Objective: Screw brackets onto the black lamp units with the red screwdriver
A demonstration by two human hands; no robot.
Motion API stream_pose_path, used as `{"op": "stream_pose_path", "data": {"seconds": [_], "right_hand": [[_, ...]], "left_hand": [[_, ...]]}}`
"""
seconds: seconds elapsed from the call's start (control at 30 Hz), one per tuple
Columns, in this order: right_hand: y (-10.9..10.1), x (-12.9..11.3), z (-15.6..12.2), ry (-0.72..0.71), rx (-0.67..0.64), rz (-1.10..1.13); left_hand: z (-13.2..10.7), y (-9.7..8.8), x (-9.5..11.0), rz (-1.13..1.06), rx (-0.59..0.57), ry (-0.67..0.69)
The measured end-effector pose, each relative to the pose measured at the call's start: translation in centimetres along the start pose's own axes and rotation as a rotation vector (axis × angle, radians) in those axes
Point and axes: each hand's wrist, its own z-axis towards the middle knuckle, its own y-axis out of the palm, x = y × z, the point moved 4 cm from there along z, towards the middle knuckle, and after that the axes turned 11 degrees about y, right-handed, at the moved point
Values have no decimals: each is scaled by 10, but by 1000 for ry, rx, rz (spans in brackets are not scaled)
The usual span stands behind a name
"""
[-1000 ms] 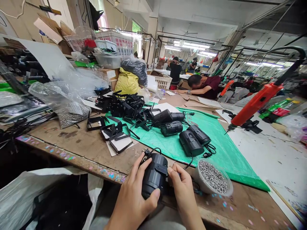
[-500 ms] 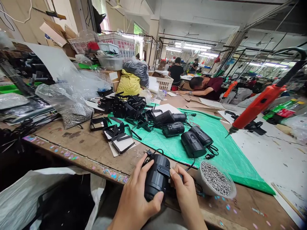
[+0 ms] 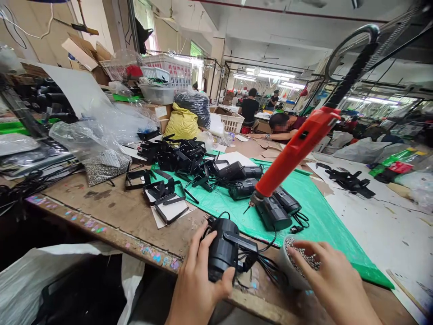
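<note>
My left hand (image 3: pixel 203 266) wraps round a black cylindrical lamp-like housing (image 3: pixel 221 253) at the table's front edge. Across its side runs a flat black bracket arm (image 3: pixel 241 241), sticking out to the right, and a black cord (image 3: pixel 265 266) lies beside it. Over a translucent plastic bowl (image 3: pixel 291 273) of small silver screws (image 3: pixel 313 261) is my right hand (image 3: pixel 324 271). Its thumb and fingers are apart at the screws; whether a screw is between them I cannot see. A red-orange electric screwdriver (image 3: pixel 294 155) hangs above the table, bit pointing down left.
More black housings (image 3: pixel 274 212) lie on a green sheet (image 3: pixel 324 225). Black brackets (image 3: pixel 169 158) are heaped further left, near a plastic bag of screws (image 3: pixel 104 167). A white sack (image 3: pixel 67 257) stands at lower left. A co-worker (image 3: pixel 287 126) leans over the table's far side.
My right hand has left the bracket and moved right to the screw bowl. The bracket arm now sticks out further right. The hanging screwdriver appears further left in view. My left hand keeps its grip.
</note>
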Motion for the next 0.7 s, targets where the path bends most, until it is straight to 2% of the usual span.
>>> {"op": "stream_pose_path", "data": {"seconds": [0.07, 0.2, 0.3, 0.4, 0.57, 0.7], "right_hand": [[8, 6, 6, 31, -69, -18], [13, 11, 8, 27, -121, -51], [13, 17, 10, -18, -162, -88], [16, 20, 10, -63, -206, -93], [12, 21, 6, -70, -49, 27], [-1, 17, 1, -64, 84, 197]], "left_hand": [[7, 3, 2, -13, -12, 24], [14, 8, 0, -28, 6, 2], [8, 11, -3, -28, 31, -2], [-4, 14, -7, 18, 55, 56], [-14, 12, -14, 101, 167, 102], [-6, 0, 1, 150, 261, 168]]}}
